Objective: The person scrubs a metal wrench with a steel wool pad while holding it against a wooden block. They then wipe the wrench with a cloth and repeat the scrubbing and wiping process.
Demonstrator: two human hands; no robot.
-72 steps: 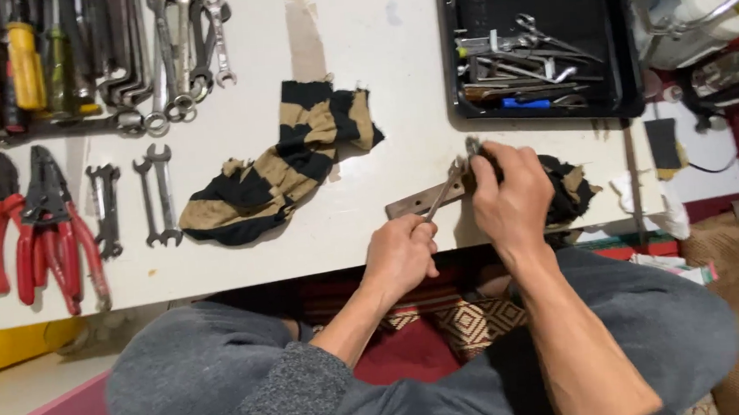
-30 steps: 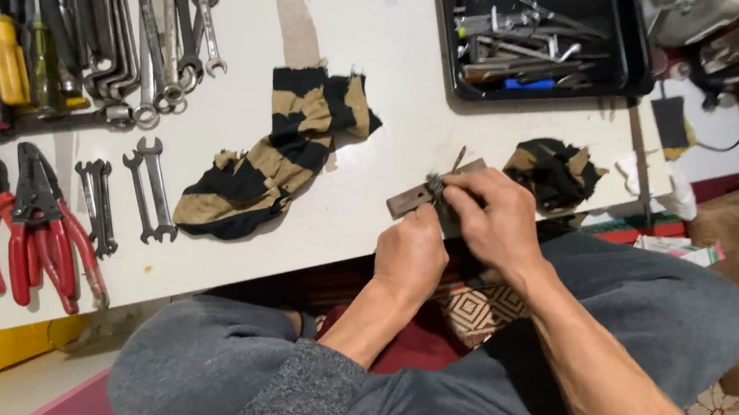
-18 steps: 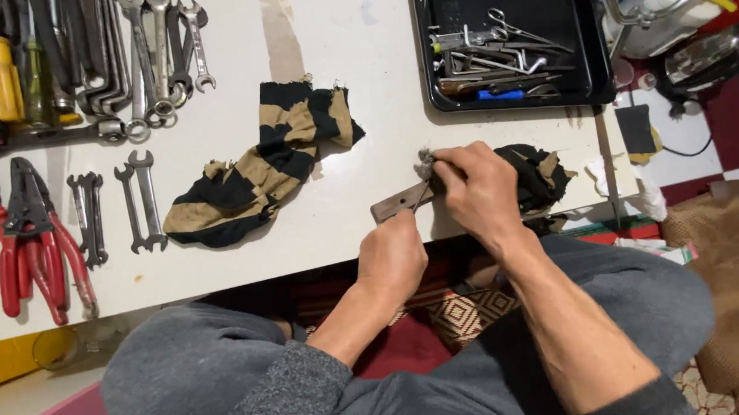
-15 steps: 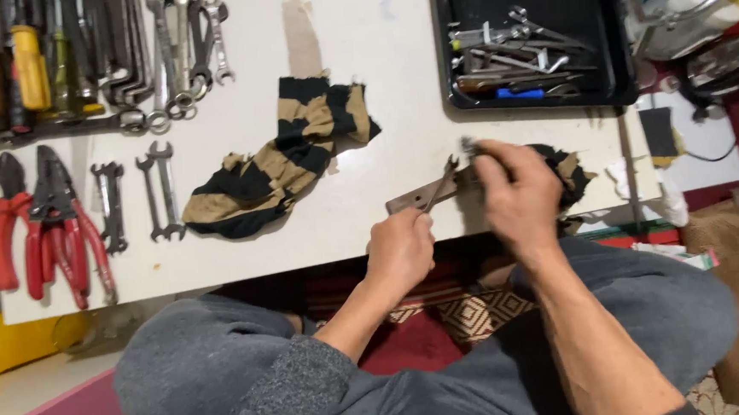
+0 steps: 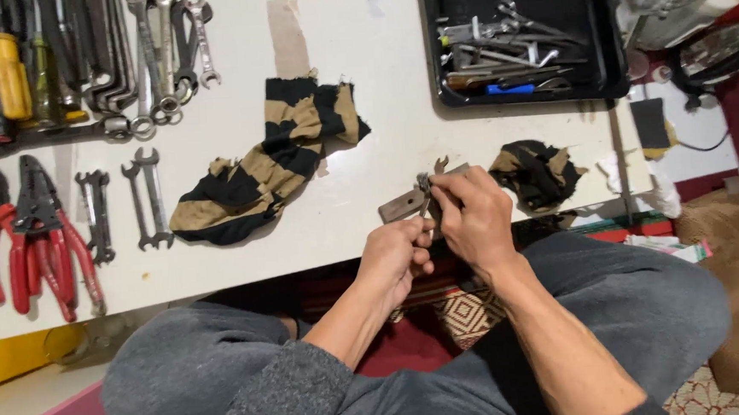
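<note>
My right hand (image 5: 473, 218) grips a small flat brownish metal tool (image 5: 403, 204) at the near edge of the white table (image 5: 379, 79). Its fingers pinch a small metal part at the tool's middle. My left hand (image 5: 396, 257) sits just below, fingers curled against the tool's underside and my right hand. A forked metal tip pokes out above my right hand. A black and tan striped rag (image 5: 273, 162) lies to the left of the hands.
A smaller striped rag (image 5: 538, 171) lies right of my hands. A black tray (image 5: 517, 36) of small metal tools is at the back right. Wrenches (image 5: 142, 196), red-handled pliers (image 5: 34, 245) and screwdrivers (image 5: 11, 71) line the left side.
My hands and the metal tool stay at the table's near edge; the fingers have shifted their hold on it, and my left hand has come closer up under the right.
</note>
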